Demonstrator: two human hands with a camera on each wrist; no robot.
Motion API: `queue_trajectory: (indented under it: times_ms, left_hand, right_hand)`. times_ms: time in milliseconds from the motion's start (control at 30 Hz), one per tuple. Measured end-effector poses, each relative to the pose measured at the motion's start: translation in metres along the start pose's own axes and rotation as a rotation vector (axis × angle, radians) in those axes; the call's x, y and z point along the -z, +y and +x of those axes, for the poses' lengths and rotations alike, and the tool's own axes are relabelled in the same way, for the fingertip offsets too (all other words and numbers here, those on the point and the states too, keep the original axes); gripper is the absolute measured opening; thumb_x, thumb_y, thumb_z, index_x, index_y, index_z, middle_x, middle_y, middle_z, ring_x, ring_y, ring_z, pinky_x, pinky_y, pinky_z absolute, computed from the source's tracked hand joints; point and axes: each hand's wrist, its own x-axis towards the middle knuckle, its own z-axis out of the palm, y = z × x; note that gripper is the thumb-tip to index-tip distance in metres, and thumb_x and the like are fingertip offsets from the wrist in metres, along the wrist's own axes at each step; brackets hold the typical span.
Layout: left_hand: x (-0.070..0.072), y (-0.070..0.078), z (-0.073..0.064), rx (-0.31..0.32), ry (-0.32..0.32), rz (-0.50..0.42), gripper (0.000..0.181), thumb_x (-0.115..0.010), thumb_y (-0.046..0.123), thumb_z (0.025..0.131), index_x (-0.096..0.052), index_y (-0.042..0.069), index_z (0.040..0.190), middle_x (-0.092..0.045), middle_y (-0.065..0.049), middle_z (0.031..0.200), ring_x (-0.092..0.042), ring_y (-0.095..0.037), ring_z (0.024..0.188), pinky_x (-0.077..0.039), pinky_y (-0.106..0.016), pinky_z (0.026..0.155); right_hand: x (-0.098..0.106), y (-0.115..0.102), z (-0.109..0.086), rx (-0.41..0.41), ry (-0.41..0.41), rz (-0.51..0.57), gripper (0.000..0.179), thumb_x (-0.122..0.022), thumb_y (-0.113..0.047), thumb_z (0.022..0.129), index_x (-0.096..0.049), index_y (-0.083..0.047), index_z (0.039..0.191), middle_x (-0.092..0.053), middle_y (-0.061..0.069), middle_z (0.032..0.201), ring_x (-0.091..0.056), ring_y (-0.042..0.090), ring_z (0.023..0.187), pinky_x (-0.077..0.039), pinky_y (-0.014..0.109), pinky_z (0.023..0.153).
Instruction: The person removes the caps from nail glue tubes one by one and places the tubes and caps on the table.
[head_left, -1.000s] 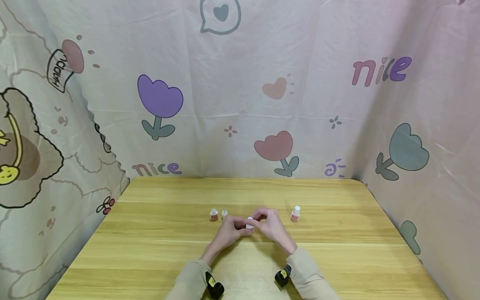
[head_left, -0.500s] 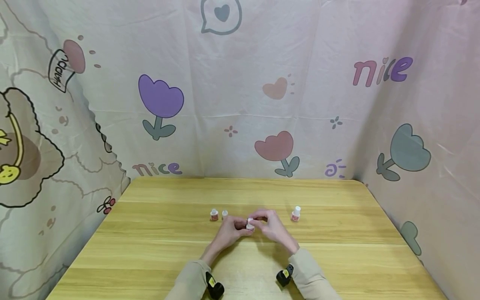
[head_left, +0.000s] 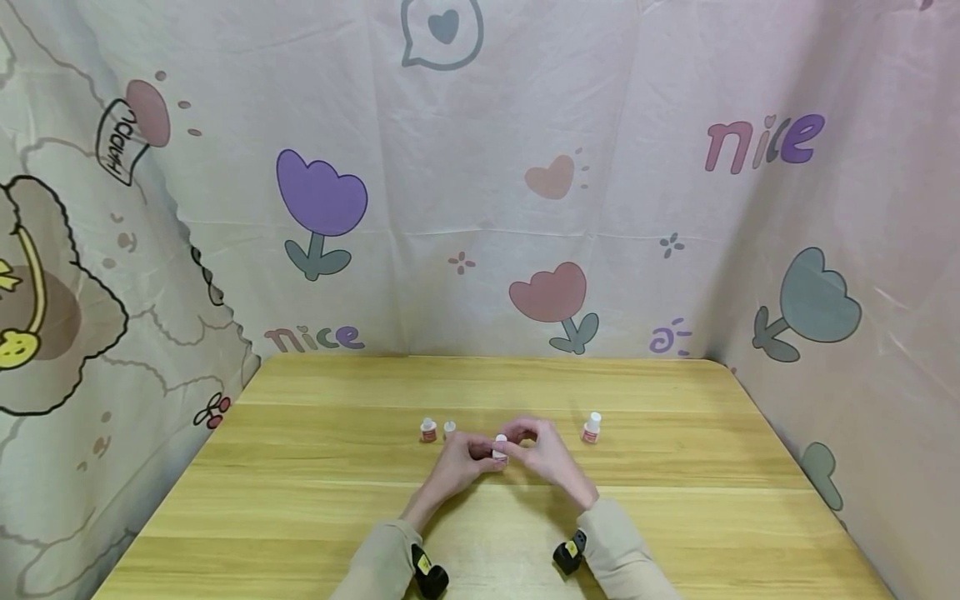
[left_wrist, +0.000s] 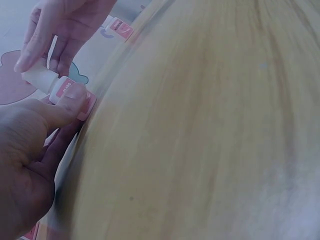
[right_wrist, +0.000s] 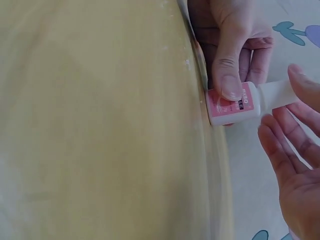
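Note:
A small white bottle with a pink label (right_wrist: 235, 107) stands at the middle of the table, its white cap (right_wrist: 274, 95) on top. My left hand (head_left: 459, 462) holds the bottle's body, thumb across the label in both wrist views. On the other side my right hand (head_left: 546, 454) pinches the cap between thumb and fingertips. In the head view the two hands hide most of the bottle.
Left of the hands stand a small labelled bottle (head_left: 428, 431) with a narrow white top and a small white object (head_left: 449, 427), partly behind the left hand. A capped bottle (head_left: 591, 428) stands to the right. A patterned cloth (head_left: 450, 292) hangs behind the wooden table (head_left: 300, 500).
The right hand's fingers have shifted slightly about the cap, and its top shows more than half a second ago. The left hand and the other bottles have stayed put.

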Motion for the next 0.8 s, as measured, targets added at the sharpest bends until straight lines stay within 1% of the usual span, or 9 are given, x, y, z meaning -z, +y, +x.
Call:
queue_trajectory:
  times_ms: [100,267,500,667,800]
  left_hand:
    - [-0.0003,0.0,0.0002,0.006,0.001,-0.007,0.019,-0.082,0.009,0.083,-0.079,0.003,0.101,-0.079,-0.014,0.093,-0.073,-0.009,0.083,-0.056,-0.016,0.074]
    - [-0.0001,0.0008,-0.0003,0.007,0.0,-0.025,0.02,-0.082,0.009,0.083,-0.079,0.002,0.102,-0.079,-0.015,0.094,-0.074,-0.01,0.084,-0.056,-0.016,0.075]
    - [0.0,0.001,-0.0004,0.014,-0.006,-0.027,0.019,-0.081,0.008,0.084,-0.079,0.003,0.101,-0.079,-0.015,0.094,-0.073,-0.008,0.084,-0.055,-0.016,0.074]
    - [-0.0005,0.0005,-0.0006,0.011,-0.002,-0.013,0.017,-0.082,0.008,0.083,-0.079,0.005,0.1,-0.079,-0.014,0.093,-0.074,-0.014,0.084,-0.055,-0.016,0.073]
    - [-0.0006,0.0006,-0.0009,0.007,0.005,-0.036,0.017,-0.082,0.007,0.082,-0.079,0.005,0.099,-0.079,-0.013,0.093,-0.074,-0.017,0.085,-0.055,-0.017,0.073]
  right_hand:
    - [-0.0007,0.0003,0.0001,-0.005,0.04,-0.013,0.01,-0.079,-0.012,0.086,-0.073,-0.007,0.092,-0.074,0.008,0.085,-0.062,0.002,0.075,-0.055,0.022,0.075]
    - [0.0,-0.001,0.0003,0.001,0.044,-0.018,0.008,-0.079,-0.012,0.086,-0.074,-0.007,0.09,-0.074,0.008,0.085,-0.064,0.002,0.076,-0.056,0.023,0.077]
    - [0.0007,-0.0022,0.0003,-0.008,0.011,-0.012,0.009,-0.077,-0.01,0.088,-0.076,-0.005,0.095,-0.075,0.01,0.091,-0.066,0.003,0.082,-0.057,0.024,0.085]
    - [0.0017,-0.0026,-0.0005,-0.006,-0.029,0.018,0.012,-0.073,-0.009,0.091,-0.076,-0.001,0.1,-0.075,0.013,0.097,-0.067,0.006,0.087,-0.056,0.024,0.087]
    - [0.0027,-0.0027,-0.0009,-0.003,-0.046,0.043,0.014,-0.07,-0.007,0.092,-0.075,0.002,0.103,-0.074,0.016,0.101,-0.066,0.005,0.089,-0.056,0.024,0.089]
